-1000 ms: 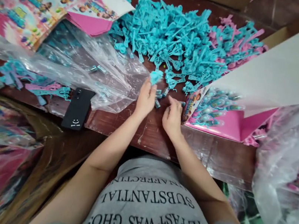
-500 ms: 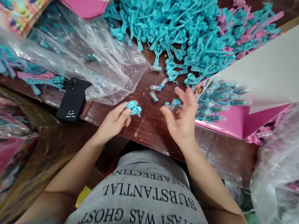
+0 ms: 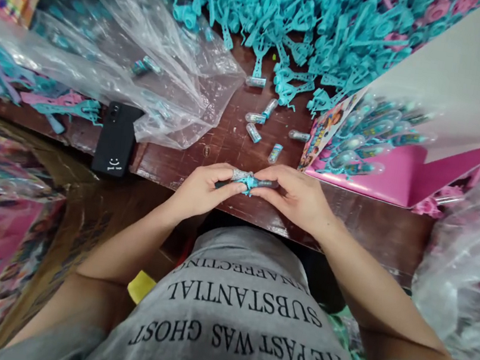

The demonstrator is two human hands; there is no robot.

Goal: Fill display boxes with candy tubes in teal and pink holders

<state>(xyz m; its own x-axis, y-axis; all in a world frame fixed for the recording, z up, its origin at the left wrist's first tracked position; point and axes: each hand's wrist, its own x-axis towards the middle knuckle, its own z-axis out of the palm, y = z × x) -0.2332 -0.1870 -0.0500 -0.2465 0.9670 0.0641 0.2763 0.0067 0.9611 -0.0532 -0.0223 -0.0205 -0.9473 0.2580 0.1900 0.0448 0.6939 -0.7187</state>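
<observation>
Vials (image 3: pixel 253 133) lie on the table (image 3: pixel 223 141), right of the phone (image 3: pixel 115 140).

A black phone (image 3: pixel 115 140) lies on the table (image 3: pixel 164 162).

Single head-worn view, facing forward and down, close above table (image 3: pixel 228 136), grey shirt (image 3: pixel 227 322) lowest

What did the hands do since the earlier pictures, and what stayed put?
The left hand came back from the blue pile toward the grey shirt with a small blue piece, then moved right. The right hand, open near small tubes before, came back too and now pinches a dark bit beside that piece. The phone and plastic bag stayed put.
</observation>
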